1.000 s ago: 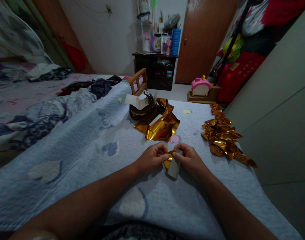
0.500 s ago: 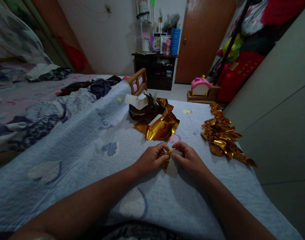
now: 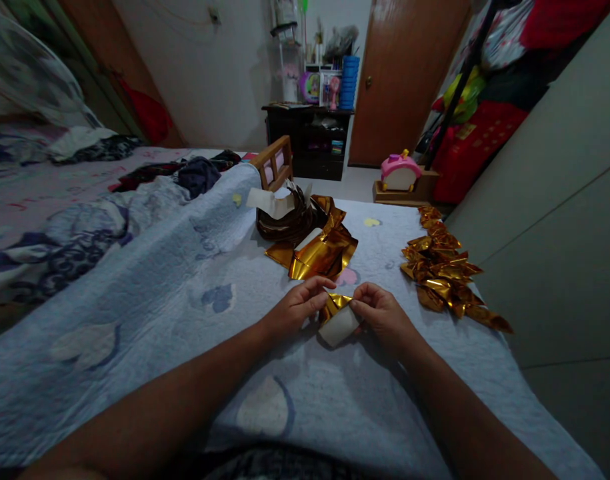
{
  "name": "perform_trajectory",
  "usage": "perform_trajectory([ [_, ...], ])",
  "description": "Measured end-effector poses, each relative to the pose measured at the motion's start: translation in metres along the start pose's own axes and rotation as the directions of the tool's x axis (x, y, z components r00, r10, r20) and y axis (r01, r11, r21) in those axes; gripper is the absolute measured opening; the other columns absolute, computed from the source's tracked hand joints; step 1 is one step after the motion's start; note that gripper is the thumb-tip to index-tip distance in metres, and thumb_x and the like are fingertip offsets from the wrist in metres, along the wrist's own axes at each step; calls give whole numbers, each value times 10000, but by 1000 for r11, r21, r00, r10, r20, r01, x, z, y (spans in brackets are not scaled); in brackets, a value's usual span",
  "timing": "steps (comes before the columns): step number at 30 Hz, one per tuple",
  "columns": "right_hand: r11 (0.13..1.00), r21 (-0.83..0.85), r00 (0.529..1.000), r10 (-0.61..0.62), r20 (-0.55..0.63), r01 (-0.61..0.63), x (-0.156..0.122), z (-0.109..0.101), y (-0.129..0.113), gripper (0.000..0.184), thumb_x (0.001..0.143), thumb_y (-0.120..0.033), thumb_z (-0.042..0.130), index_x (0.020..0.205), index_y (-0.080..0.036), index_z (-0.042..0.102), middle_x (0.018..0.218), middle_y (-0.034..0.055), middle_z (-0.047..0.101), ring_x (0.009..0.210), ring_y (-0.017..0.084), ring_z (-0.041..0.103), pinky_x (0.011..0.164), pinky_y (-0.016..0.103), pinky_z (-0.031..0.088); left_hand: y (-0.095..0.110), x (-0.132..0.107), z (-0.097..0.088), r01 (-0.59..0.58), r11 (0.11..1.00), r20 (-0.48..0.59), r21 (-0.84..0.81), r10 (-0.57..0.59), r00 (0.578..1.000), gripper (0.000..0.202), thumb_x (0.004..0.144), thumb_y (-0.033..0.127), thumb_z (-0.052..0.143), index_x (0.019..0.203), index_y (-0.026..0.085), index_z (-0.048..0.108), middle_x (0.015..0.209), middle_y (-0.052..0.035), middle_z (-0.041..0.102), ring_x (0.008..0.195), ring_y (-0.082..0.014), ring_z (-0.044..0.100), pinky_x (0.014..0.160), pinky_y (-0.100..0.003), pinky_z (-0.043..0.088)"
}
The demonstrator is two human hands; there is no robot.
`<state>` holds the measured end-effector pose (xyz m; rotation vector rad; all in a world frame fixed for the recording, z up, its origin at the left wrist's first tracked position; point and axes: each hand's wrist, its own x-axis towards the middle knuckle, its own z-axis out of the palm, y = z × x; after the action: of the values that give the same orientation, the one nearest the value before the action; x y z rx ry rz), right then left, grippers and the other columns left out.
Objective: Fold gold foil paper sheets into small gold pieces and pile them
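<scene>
A partly folded sheet of gold foil paper (image 3: 339,301) with a pale back is held just above the quilt, between my two hands. My right hand (image 3: 379,310) pinches its right corner between thumb and fingers. At the sheet's left edge, my left hand (image 3: 302,308) grips with the thumb, its index finger stretched out above; the fingers behind are partly hidden. Beyond my hands lie loose gold foil sheets (image 3: 319,255) beside a dark, curled stack of paper (image 3: 285,225) with a pale flap. Folded gold foil pieces (image 3: 447,270) form a row on the right.
A pale blue quilt (image 3: 175,360) with heart shapes covers the surface and rises in a ridge on the left. A wooden rail (image 3: 273,165) stands at its far edge. A white panel (image 3: 559,253) borders the right side. Crumpled bedding (image 3: 85,247) lies farther left.
The foil paper has opened out from a narrow folded triangle, so its pale back now faces me. My right hand has closed on its right corner, and my left hand has shifted slightly left.
</scene>
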<state>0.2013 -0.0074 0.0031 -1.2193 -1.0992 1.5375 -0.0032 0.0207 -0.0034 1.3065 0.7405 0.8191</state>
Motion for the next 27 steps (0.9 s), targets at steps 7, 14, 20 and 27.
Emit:
perform_trajectory([
  [7,992,-108,997,-68,25,70,0,-1,3,246,716,-342,716,805,-219,522,632,-59,567,505,110,522,481,231,431,-11,4,-1,1,1000,-24,20,-1,1000,383,832,327,737,1130,185,543,782,32,561,651,-105,528,600,-217,396],
  [14,805,-510,949,-302,87,303,-4,-1,3,113,856,-285,556,883,-204,631,714,-21,570,623,139,514,587,269,408,-10,2,-1,-79,932,-24,353,93,995,130,865,251,643,959,173,597,847,0,618,742,-135,576,661,-241,435],
  [20,652,-645,899,-417,135,399,1,-6,9,145,868,-171,531,850,-209,670,800,13,635,726,160,577,679,286,442,-6,6,1,-181,798,52,574,185,981,97,887,172,590,942,172,670,906,-26,664,834,-170,606,761,-284,467],
  [27,494,-757,885,-402,237,427,4,-8,16,201,888,-94,554,906,-190,730,912,66,647,871,202,608,792,332,480,-15,12,0,-322,552,196,769,277,941,151,921,145,590,1047,168,669,1042,-74,647,984,-211,601,866,-329,483],
])
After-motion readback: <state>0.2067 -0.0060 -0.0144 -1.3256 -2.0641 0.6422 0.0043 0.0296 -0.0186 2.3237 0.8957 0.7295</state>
